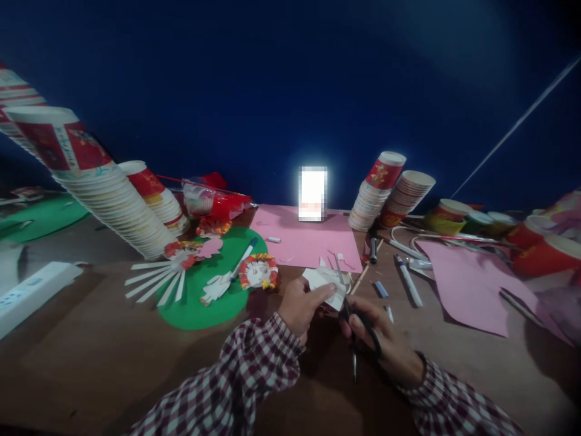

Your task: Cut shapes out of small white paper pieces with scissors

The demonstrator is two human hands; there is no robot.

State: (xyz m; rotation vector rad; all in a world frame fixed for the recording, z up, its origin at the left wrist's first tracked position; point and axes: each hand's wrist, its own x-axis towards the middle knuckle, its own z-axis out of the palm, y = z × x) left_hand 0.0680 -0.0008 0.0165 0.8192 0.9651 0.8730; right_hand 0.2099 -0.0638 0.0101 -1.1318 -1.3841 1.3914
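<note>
My left hand [299,306] pinches a piece of white paper [323,280], thumb on top of it. In my right hand [379,333] is a pair of scissors [370,333] with black handles; its blades lie at the right side of the paper. Left of the hands, a round paper-cup lion face [258,272] and a white hand-shaped cutout [216,287] lie on a green sheet [190,312]. A cup cut into white strips [157,281] fans out at that sheet's left edge.
Stacked paper cups lean on the left [109,188] and at the back right [379,188]. A bright screen [313,194] stands behind pink paper [295,242]. A white power strip [36,297] lies far left. Markers [407,280] and another pink sheet [467,290] are on the right.
</note>
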